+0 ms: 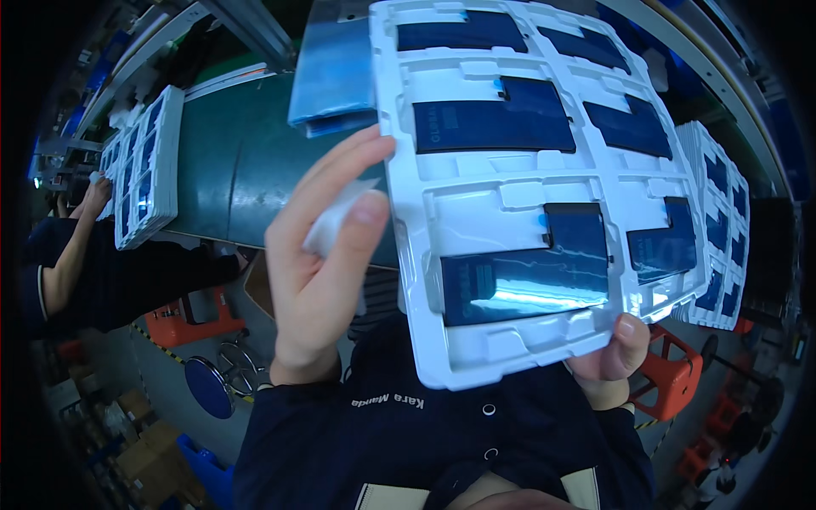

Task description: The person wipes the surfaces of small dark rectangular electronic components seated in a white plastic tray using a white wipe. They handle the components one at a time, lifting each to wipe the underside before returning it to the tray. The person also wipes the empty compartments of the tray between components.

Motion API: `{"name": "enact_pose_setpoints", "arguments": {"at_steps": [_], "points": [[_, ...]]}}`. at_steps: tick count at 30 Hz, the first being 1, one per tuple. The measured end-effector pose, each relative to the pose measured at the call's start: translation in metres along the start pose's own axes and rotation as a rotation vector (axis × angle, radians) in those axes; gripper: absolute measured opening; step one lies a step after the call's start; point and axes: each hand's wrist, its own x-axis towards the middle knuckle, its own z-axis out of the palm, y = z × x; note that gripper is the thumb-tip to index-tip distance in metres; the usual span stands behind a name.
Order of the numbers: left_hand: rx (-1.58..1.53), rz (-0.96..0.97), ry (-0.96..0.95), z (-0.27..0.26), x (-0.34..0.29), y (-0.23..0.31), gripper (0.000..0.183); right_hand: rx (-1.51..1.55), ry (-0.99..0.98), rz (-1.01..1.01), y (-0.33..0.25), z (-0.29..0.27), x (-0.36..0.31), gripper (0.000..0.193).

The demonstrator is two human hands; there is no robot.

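Note:
A white moulded plastic tray (pixel 501 348) is held up tilted in front of me. Flat, dark-blue L-shaped phone batteries (pixel 501 127) lie in its compartments, one in each that shows fully. Light glares off the nearest battery (pixel 527 285). My right hand (pixel 616 350) grips the tray's near edge, its thumb on top and its other fingers mostly hidden beneath. My left hand (pixel 310 263) is curved around a crumpled white cloth or wipe (pixel 336 217), and its fingertips touch the tray's left edge.
Green work table (pixel 242 157) behind the tray, with a blue translucent bag (pixel 336 68) on it. Similar loaded trays are stacked at left (pixel 153 170) and right (pixel 722 225). At far left a co-worker's arm (pixel 72 246) reaches to a stack. Red stools (pixel 195 314) and a round stool (pixel 210 387) stand below.

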Motion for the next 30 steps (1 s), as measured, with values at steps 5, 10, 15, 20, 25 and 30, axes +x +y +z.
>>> {"name": "enact_pose_setpoints", "arguments": {"at_steps": [5,10,15,20,25,30], "points": [[0.038,0.000,0.010,0.010,0.008,-0.021,0.041,-0.212,0.072,0.109,-0.005,0.018,-0.003,0.066],[0.243,0.197,0.019,0.024,0.025,-0.054,0.042,-0.023,0.035,0.525,-0.025,0.030,-0.004,0.061],[0.320,0.324,0.007,0.023,0.028,-0.052,0.042,0.200,-0.440,0.754,-0.037,-0.013,-0.014,0.067],[0.207,0.180,-0.104,0.014,0.027,-0.043,0.035,-0.904,-1.013,0.251,-0.083,0.049,0.024,0.047],[0.272,0.199,-0.085,0.011,0.018,-0.042,0.038,-2.408,-0.043,-0.408,-0.068,0.047,0.026,0.055],[0.341,0.293,-0.092,0.014,0.021,-0.045,0.038,-2.585,0.051,-0.066,-0.056,0.036,0.026,0.060]]}}
